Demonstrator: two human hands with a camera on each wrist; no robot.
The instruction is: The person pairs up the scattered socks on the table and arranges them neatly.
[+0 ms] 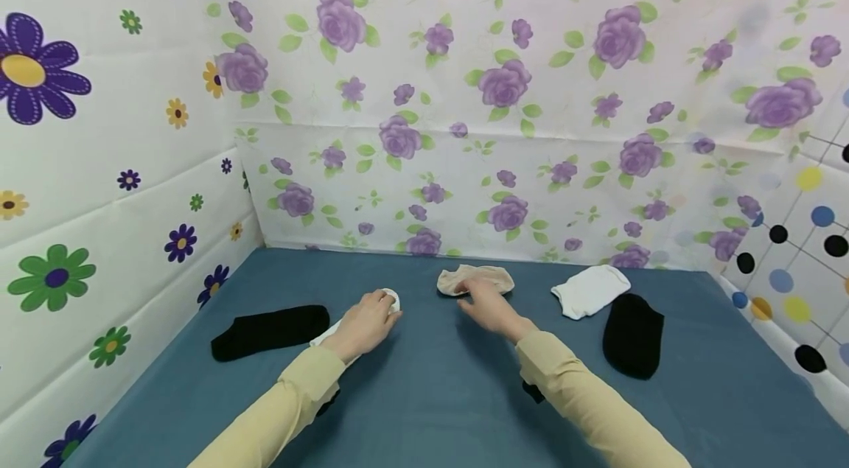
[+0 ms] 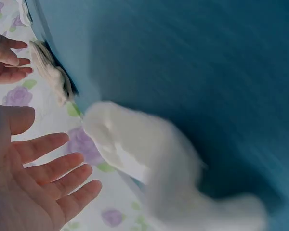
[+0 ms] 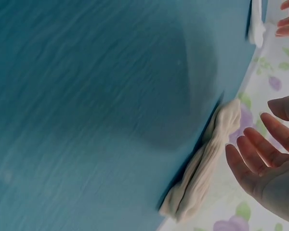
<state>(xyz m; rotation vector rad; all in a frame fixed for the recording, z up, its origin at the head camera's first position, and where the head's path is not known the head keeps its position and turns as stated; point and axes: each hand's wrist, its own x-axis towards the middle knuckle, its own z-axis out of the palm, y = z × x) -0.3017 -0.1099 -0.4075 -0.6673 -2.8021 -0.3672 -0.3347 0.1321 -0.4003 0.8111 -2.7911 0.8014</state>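
My left hand (image 1: 363,324) hovers over a white sock (image 1: 392,296), covering much of it in the head view. The left wrist view shows that hand's fingers (image 2: 58,171) spread and relaxed, apart from the white sock (image 2: 127,137). Over a crumpled beige sock (image 1: 499,277) near the back edge is my right hand (image 1: 489,308). In the right wrist view its fingers (image 3: 253,154) are loosely bent and hold nothing, with the beige sock (image 3: 202,166) lying beside them on the blue surface.
A black sock (image 1: 272,332) lies at the left. At the right are another white sock (image 1: 590,291) and a black sock (image 1: 633,335). Dark pieces (image 1: 533,392) show partly under both forearms. Flowered sheets (image 1: 411,85) hang behind the blue table (image 1: 424,394).
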